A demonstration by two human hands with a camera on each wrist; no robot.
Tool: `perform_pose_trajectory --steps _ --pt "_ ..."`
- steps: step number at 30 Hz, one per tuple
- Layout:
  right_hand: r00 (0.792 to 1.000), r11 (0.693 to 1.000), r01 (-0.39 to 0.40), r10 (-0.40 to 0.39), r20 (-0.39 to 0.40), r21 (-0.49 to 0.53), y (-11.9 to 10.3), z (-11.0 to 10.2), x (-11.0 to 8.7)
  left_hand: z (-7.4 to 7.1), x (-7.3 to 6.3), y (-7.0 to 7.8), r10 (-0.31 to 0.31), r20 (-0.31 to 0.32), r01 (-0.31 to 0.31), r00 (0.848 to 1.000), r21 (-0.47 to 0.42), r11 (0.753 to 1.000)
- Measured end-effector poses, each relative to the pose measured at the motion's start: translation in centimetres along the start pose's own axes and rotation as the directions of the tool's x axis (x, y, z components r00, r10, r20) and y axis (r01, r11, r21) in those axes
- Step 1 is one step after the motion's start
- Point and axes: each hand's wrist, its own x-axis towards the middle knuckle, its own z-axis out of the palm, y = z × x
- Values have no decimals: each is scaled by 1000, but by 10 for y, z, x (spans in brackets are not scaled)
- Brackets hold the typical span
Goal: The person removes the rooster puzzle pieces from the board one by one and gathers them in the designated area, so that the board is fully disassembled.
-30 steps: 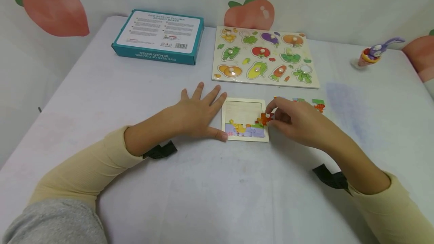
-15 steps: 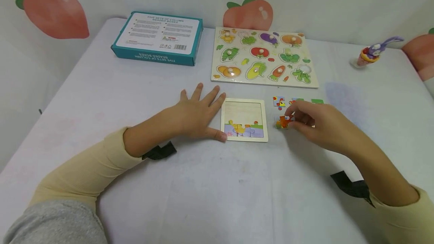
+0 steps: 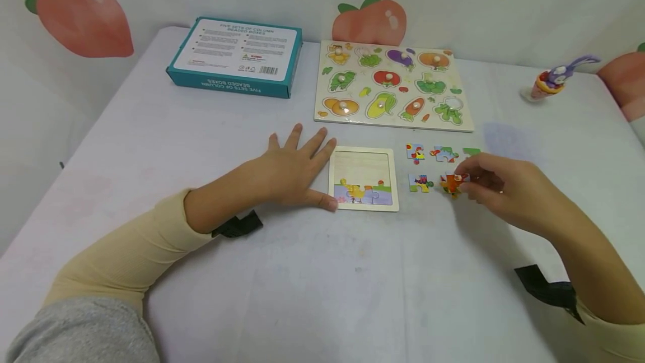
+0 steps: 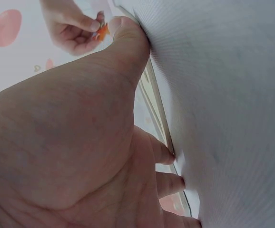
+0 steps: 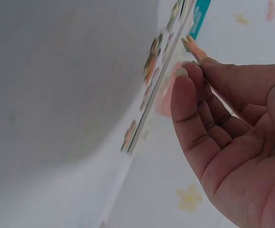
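My right hand (image 3: 509, 189) pinches an orange-red jigsaw piece (image 3: 453, 183) between thumb and fingertips, above the table right of the puzzle frame. In the right wrist view that jigsaw piece (image 5: 193, 47) sticks out past the thumb tip. My left hand (image 3: 294, 175) lies spread on the table, its thumb and a fingertip at the left edge of the wooden puzzle frame (image 3: 364, 150). Joined pieces with a yellow chick (image 3: 356, 192) fill the frame's lower part; bare wood shows above. Loose jigsaw pieces (image 3: 419, 183) lie between the frame and my right hand.
Behind the frame lies a vegetable peg board (image 3: 393, 85). A teal box (image 3: 234, 55) sits at the back left, a small purple-topped toy cone (image 3: 551, 80) at the back right. More loose pieces (image 3: 445, 154) lie in a row below the board.
My right hand has moved right, carrying the orange-red jigsaw piece from the frame's right edge to beyond the loose pieces, uncovering several of them. My left hand has stayed put.
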Motion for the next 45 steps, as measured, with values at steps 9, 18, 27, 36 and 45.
perform_pose_trajectory --steps 9,18,27,36,45 --pt "995 995 -99 99 -31 10 14 -13 -12 -2 -2 1 4 -6 -4 1000 -16 1000" --pt "979 979 -202 202 -12 18 33 -22 -17 -2 -1 1 8 -4 -8 1000 -10 1000" --pt "954 958 -282 275 116 49 40 -13 -12 -2 -1 1 2 6 -1 1000 -15 1000" --pt "946 953 -301 303 116 -41 41 -10 -9 -1 -1 2 -1 -4 0 1000 -7 1000" --pt "942 949 -302 312 120 -91 41 -6 -7 -1 -2 0 -2 1 2 1000 -13 1000"
